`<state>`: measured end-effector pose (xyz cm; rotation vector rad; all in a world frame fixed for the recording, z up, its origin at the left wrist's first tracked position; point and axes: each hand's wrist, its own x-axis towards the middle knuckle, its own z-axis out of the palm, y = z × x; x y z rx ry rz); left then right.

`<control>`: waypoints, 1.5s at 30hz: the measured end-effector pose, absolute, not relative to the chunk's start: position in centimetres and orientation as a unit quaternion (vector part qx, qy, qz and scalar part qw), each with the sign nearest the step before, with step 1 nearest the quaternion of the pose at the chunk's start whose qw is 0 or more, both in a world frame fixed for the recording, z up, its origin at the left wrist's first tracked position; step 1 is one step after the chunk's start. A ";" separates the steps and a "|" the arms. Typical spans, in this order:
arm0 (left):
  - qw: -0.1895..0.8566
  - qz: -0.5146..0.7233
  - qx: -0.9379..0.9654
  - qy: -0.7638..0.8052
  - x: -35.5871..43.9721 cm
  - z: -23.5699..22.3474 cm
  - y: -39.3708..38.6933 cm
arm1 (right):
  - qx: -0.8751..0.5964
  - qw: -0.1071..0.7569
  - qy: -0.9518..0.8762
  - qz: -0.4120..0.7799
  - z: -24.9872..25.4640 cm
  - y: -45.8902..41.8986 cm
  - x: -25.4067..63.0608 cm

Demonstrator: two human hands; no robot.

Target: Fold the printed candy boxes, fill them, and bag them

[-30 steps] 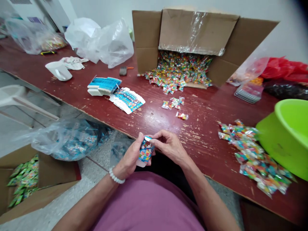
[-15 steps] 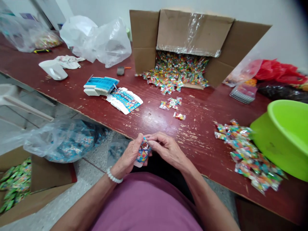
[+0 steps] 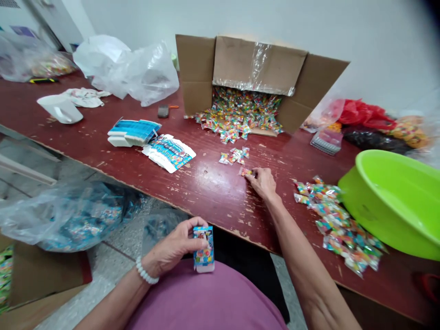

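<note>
My left hand (image 3: 177, 245) is closed on a small blue printed box (image 3: 203, 248), held upright close to my lap. My right hand (image 3: 263, 182) reaches out over the red-brown table (image 3: 206, 183) and its fingertips pinch a small colourful candy packet (image 3: 246, 172). A few more packets (image 3: 234, 156) lie just beyond it. A heap of the same packets (image 3: 338, 224) lies to the right of my forearm.
An open cardboard box (image 3: 254, 78) on its side spills candy packets at the back. Flat blue box blanks (image 3: 134, 130) and a printed sheet (image 3: 169, 153) lie at left. A green basin (image 3: 395, 201) stands at right. Plastic bags (image 3: 127, 73) and a white cup (image 3: 59, 109) sit far left.
My right hand left the small box and reached forward to a candy packet on the table. My left hand lowered the box toward my lap.
</note>
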<state>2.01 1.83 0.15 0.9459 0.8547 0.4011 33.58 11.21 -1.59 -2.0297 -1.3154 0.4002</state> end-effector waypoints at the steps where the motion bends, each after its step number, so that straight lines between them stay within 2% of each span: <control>1: 0.765 0.166 0.473 0.404 1.2 -0.1 2.0 | -0.777 0.338 -0.506 0.162 -2.0 11.4 33.9; 5: 0.648 0.055 0.630 0.424 -2.5 -0.3 3.1 | -0.735 0.364 -0.526 0.226 -2.9 10.6 33.3; 7: 0.633 -0.017 0.660 0.405 -3.9 0.1 3.5 | -0.700 0.384 -0.540 0.267 -2.6 9.4 32.1; 9: 0.661 -0.049 0.642 0.386 -4.7 0.4 3.6 | -0.661 0.397 -0.552 0.317 -1.8 7.6 30.3; 13: 0.730 0.073 0.544 0.408 -4.1 0.5 3.2 | -0.555 0.400 -0.575 0.450 0.1 3.4 26.0; 15: 0.734 0.141 0.517 0.418 -3.2 0.5 2.9 | -0.524 0.397 -0.586 0.474 0.9 1.9 24.2; 17: 0.737 0.171 0.512 0.406 -2.2 0.6 2.6 | -0.523 0.393 -0.611 0.446 1.5 1.2 23.0; 26: 0.687 0.171 0.589 0.390 0.4 2.0 1.7 | -0.501 0.317 -0.788 0.168 2.7 0.9 21.6; 33: 0.700 0.192 0.564 0.394 1.0 1.8 1.6 | -0.507 0.354 -0.778 0.112 4.0 1.5 22.8; 38: 0.698 0.204 0.562 0.394 1.5 1.6 1.5 | -0.497 0.298 -0.809 0.097 3.4 0.4 21.4; 41: 0.693 0.221 0.561 0.395 1.9 1.1 1.4 | -0.473 0.306 -0.797 0.217 3.1 0.0 20.9; 43: 0.704 0.242 0.536 0.398 2.1 0.8 1.3 | -0.463 0.368 -0.718 0.365 3.0 0.2 21.2; 45: 0.725 0.267 0.487 0.407 2.5 0.9 1.3 | -0.470 0.453 -0.597 0.466 2.8 0.6 21.9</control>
